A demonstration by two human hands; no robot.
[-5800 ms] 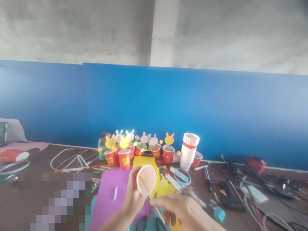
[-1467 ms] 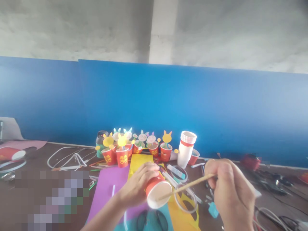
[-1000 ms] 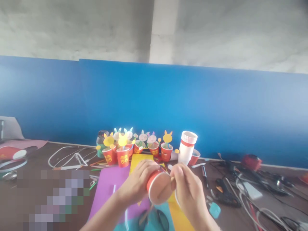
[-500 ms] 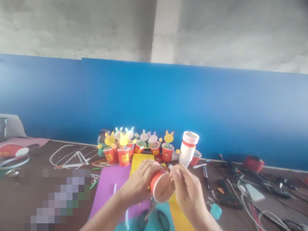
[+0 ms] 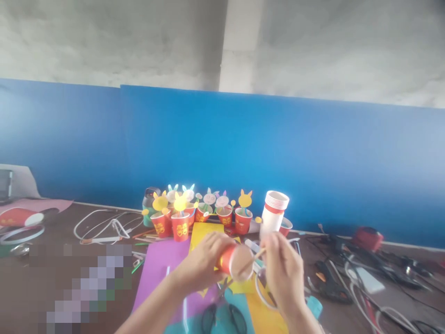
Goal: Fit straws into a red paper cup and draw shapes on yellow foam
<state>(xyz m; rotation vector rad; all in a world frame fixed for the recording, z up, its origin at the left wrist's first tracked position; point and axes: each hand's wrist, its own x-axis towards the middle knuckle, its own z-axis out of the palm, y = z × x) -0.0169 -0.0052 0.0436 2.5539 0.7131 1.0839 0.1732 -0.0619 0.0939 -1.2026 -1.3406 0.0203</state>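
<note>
My left hand (image 5: 206,260) is wrapped round a red paper cup (image 5: 227,259), tipped on its side. The cup's round, white-rimmed end faces me and to the right. Pinched in my right hand (image 5: 283,269) is a thin wooden stick (image 5: 257,254), slanting down to the left across that round end; whether its tip touches the cup I cannot tell. Below the cup lie scissors (image 5: 224,317) with dark handles, on blue paper (image 5: 222,304). Purple paper (image 5: 163,264) and yellow paper (image 5: 205,229) spread under and behind my hands.
Several red cups with paper animal heads (image 5: 181,226) stand along the blue partition (image 5: 222,148). A stack of white cups (image 5: 273,213) rises behind my right hand. To the right lie a black glue gun (image 5: 330,280) and tangled cables (image 5: 365,297); a white cable (image 5: 114,227) lies left.
My right hand has drawn back to the right from the cup, and more of the stick shows. The cup has turned and shifted slightly in my left hand.
</note>
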